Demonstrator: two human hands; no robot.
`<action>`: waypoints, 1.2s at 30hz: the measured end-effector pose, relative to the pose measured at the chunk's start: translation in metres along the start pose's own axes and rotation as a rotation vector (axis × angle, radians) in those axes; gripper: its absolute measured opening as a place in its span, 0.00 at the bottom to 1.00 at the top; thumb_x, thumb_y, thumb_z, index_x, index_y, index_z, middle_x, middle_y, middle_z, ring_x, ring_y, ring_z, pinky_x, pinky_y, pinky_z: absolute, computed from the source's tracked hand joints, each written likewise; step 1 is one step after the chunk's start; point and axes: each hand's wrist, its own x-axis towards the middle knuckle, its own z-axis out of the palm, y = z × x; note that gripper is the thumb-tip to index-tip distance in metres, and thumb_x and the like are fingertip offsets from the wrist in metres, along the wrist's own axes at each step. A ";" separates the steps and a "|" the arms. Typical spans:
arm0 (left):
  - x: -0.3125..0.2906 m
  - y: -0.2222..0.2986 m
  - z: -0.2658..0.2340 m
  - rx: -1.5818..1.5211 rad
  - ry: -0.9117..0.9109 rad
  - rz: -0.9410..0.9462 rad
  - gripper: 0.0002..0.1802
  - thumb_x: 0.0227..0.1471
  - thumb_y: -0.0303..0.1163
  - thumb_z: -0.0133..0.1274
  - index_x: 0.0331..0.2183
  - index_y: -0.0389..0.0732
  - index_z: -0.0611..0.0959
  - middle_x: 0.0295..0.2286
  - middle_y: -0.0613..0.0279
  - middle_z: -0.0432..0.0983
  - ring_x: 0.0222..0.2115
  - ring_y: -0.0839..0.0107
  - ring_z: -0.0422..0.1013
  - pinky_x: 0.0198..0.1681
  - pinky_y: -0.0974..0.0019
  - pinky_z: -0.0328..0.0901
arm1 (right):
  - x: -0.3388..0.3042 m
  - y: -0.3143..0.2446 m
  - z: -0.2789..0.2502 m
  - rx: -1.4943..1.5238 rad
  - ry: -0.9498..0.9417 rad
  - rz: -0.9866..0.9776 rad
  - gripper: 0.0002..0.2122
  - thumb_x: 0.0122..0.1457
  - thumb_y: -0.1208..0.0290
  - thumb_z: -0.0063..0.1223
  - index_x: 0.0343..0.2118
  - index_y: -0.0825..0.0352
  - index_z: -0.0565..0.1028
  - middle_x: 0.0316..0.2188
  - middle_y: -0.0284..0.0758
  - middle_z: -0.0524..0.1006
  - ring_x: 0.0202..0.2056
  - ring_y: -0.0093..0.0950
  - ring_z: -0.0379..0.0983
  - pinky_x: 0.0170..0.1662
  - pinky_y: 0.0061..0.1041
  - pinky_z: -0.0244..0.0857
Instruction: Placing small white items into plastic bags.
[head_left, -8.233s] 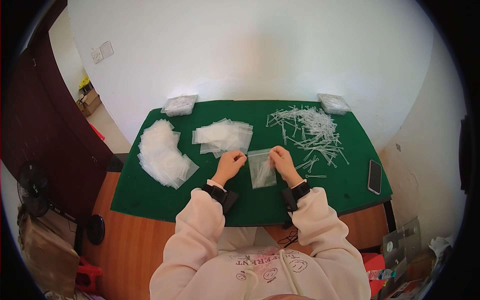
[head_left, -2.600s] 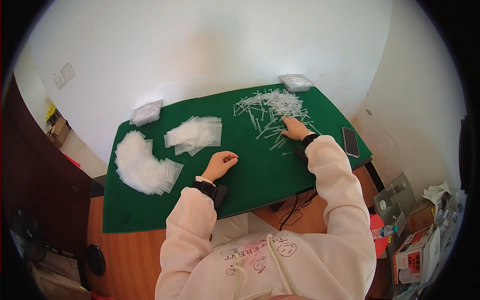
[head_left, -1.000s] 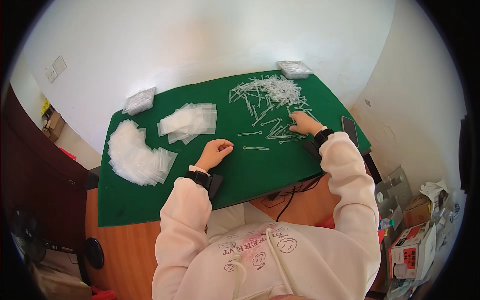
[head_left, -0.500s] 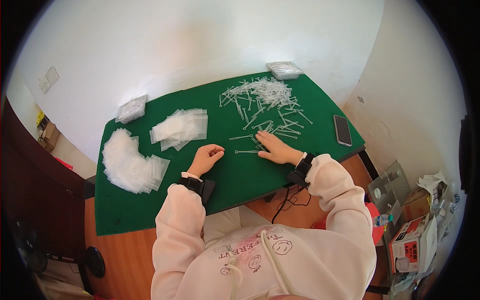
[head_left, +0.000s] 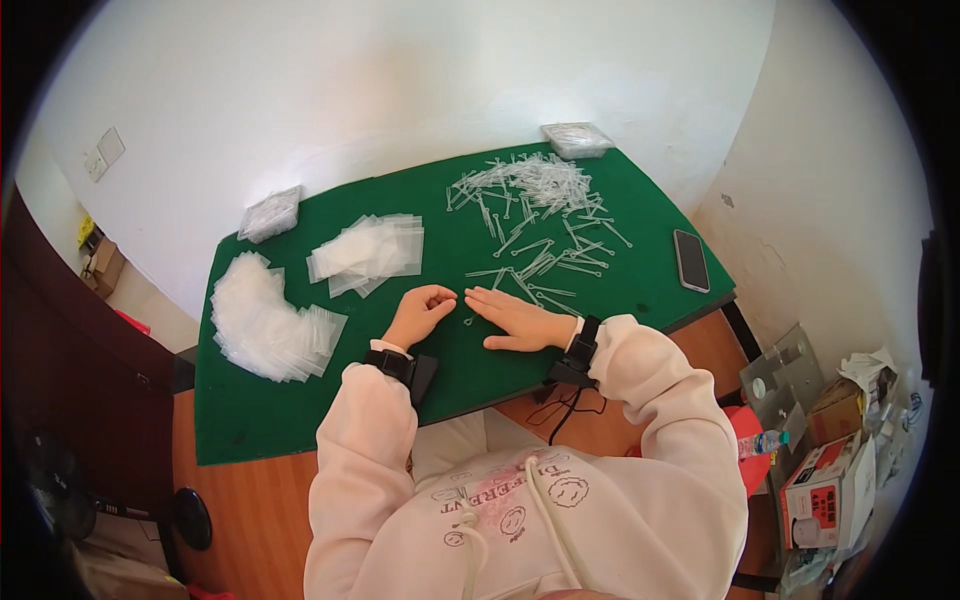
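Note:
My left hand [head_left: 421,314] rests on the green table [head_left: 420,385] with its fingers curled in. Whether anything is inside that curl is hidden. My right hand [head_left: 514,319] lies flat with its fingers stretched out, the tips almost meeting the left hand. A thin clear pin with a ring end [head_left: 468,321] pokes out from beneath its fingers. Just beyond the right hand lie several loose clear plastic pins [head_left: 540,265], slim pieces with small ring ends. Farther back they thicken into a heap of the same pins [head_left: 550,182].
Flat clear bags [head_left: 370,252] lie in a pile left of centre. A larger curved fan of bags [head_left: 262,320] covers the table's left side. Two filled clear packs, one left [head_left: 270,214] and one right [head_left: 578,140], stand along the wall. A phone [head_left: 690,260] lies near the right edge.
My right hand has slid left and toward me, ending beside the left hand, with a pin now partly under its fingers. The left hand stays curled in about the same place.

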 end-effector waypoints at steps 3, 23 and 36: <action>-0.001 0.001 0.002 -0.015 -0.001 -0.005 0.09 0.46 0.29 0.53 0.32 0.35 0.80 0.21 0.70 0.72 0.21 0.84 0.63 0.25 0.79 0.59 | 0.002 -0.002 -0.008 -0.252 0.032 0.191 0.34 0.55 0.53 0.44 0.57 0.73 0.50 0.58 0.50 0.48 0.60 0.44 0.41 0.60 0.40 0.37; 0.000 -0.002 0.001 -0.062 0.179 0.123 0.09 0.44 0.28 0.54 0.31 0.36 0.79 0.23 0.63 0.74 0.21 0.77 0.68 0.26 0.74 0.64 | 0.020 0.001 0.009 -0.358 0.127 0.114 0.34 0.51 0.50 0.46 0.54 0.72 0.56 0.55 0.48 0.55 0.58 0.46 0.46 0.58 0.46 0.39; -0.023 0.074 0.007 -0.329 0.205 0.177 0.13 0.51 0.32 0.48 0.40 0.38 0.77 0.37 0.63 0.72 0.35 0.76 0.68 0.36 0.73 0.63 | 0.004 0.015 0.010 -0.378 0.115 0.520 0.33 0.53 0.50 0.44 0.56 0.69 0.55 0.59 0.45 0.51 0.60 0.42 0.43 0.59 0.46 0.37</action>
